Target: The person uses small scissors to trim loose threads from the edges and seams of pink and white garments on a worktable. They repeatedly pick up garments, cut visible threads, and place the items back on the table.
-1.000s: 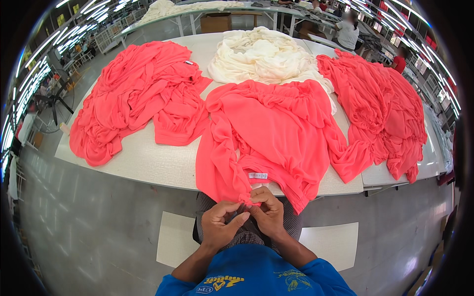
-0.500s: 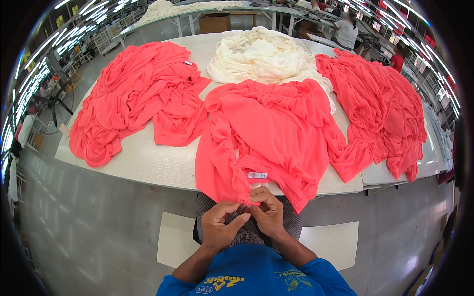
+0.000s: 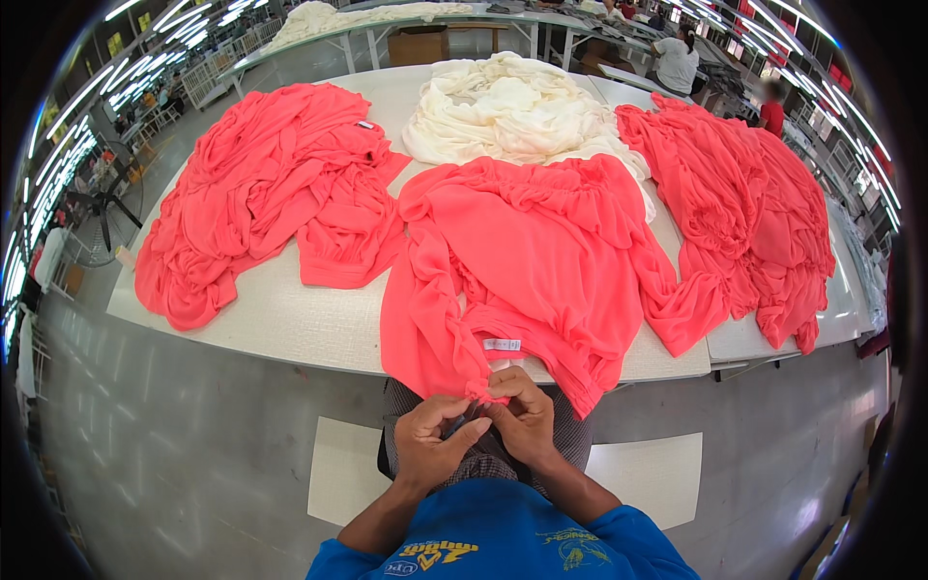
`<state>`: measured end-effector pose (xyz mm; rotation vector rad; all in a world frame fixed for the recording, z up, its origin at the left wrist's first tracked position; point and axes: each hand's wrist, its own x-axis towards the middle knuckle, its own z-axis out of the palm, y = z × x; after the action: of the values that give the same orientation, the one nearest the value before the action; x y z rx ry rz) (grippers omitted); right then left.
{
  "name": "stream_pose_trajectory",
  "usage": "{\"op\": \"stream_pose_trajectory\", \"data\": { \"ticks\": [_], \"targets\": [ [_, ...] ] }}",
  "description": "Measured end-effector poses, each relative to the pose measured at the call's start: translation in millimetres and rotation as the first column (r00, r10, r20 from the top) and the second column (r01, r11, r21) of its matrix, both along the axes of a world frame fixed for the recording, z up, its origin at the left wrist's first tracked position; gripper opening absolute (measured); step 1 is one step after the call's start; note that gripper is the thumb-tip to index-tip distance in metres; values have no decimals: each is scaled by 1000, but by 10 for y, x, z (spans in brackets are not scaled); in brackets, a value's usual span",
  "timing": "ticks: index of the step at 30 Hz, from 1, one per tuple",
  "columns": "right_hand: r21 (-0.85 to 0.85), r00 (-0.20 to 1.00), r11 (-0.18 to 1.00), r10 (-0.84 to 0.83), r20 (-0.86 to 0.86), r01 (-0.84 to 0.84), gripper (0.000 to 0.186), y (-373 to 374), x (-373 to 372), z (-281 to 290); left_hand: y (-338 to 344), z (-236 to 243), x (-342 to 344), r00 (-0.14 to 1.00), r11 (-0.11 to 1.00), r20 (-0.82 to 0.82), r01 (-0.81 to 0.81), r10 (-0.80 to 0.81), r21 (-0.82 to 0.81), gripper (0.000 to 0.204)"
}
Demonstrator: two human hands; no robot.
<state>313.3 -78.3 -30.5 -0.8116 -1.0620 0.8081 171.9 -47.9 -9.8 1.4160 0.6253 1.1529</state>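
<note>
A coral garment [image 3: 541, 251] of thin, gathered cloth is spread over the table's near edge, with a white label [image 3: 502, 345] inside its neckline or waistband. Its bunched near end hangs over my lap. My left hand [image 3: 432, 430] is closed at that bunched end, thumb and fingers pinched. A small dark, metallic tool [image 3: 464, 419] shows beneath the left fingers; its kind is mostly hidden. Close beside, my right hand [image 3: 522, 416] pinches the same gathered bit of cloth between thumb and fingertips. The two hands nearly touch.
Coral garments lie heaped at the left [image 3: 261, 193] and at the right [image 3: 744, 213] of the pale table [image 3: 338, 319]. A cream cloth pile [image 3: 512, 111] sits at the back. Far off are another table [image 3: 358, 21], a standing fan [image 3: 104, 203] and several people.
Both hands keep the same pinch on the coral cloth, with barely any movement. The view has shifted very slightly.
</note>
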Motion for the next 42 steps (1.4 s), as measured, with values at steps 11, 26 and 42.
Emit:
{"op": "stream_pose_trajectory", "data": {
  "ticks": [11, 26, 42],
  "targets": [
    [11, 992, 998, -62, 106, 62, 21, -17, 8, -19, 11, -9, -22, 999, 1000, -32, -12, 12, -7, 20],
    [12, 990, 996, -85, 111, 85, 22, -12, -2, -23, 6, -20, -59, 999, 1000, -47, 0, 1, 30, 22],
    [138, 843, 929, -369, 392, 342, 22, 5, 13, 161, -36, 15, -84, 985, 991, -163, -30, 52, 130, 29]
  ]
}}
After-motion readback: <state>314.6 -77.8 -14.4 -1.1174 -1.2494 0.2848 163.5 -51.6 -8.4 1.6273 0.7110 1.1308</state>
